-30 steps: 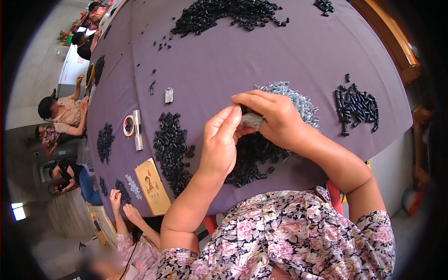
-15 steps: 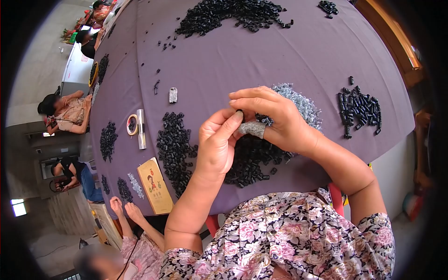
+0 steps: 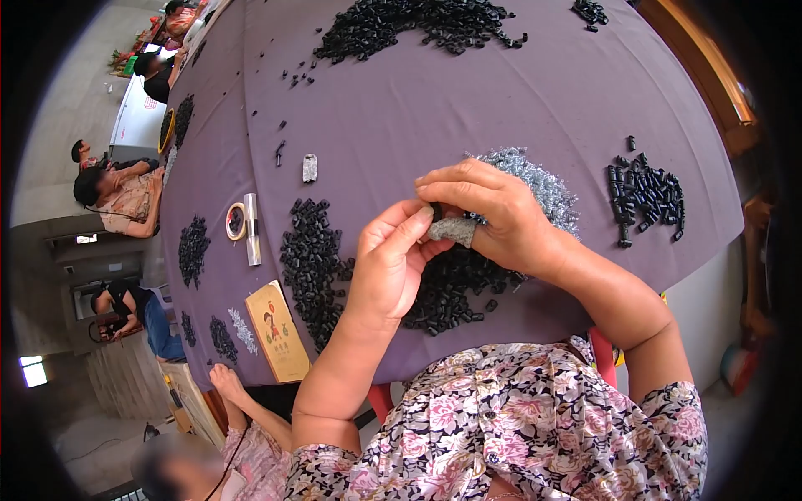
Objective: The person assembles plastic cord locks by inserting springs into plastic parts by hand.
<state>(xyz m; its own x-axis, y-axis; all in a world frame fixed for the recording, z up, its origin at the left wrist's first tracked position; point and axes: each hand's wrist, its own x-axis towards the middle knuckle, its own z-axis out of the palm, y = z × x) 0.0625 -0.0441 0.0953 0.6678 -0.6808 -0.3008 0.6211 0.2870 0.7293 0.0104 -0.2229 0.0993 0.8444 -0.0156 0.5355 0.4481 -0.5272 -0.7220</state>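
Observation:
My left hand (image 3: pixel 388 255) pinches a small black part (image 3: pixel 435 211) between thumb and fingertips. My right hand (image 3: pixel 501 209) meets it from the right, its fingers bent over the same part and its thumb wrapped in grey tape (image 3: pixel 454 230). Beneath and beside the hands lies a heap of black parts (image 3: pixel 451 292), partly covered by them. Behind my right hand is a pile of clear or silvery small pieces (image 3: pixel 535 188). Left of my left hand spreads another heap of black parts (image 3: pixel 309 259).
On the purple cloth (image 3: pixel 401 117) are a yellow booklet (image 3: pixel 277 332), a tape roll (image 3: pixel 236 221), a clear tube (image 3: pixel 252 230) and a small whitish block (image 3: pixel 310 168). Black heaps lie at the back (image 3: pixel 418 25) and right (image 3: pixel 645 194). A co-worker's hands (image 3: pixel 225 382) are lower left.
My right fingers have come down onto the black part at my left fingertips after lifting slightly. The co-worker's hands at lower left have come together.

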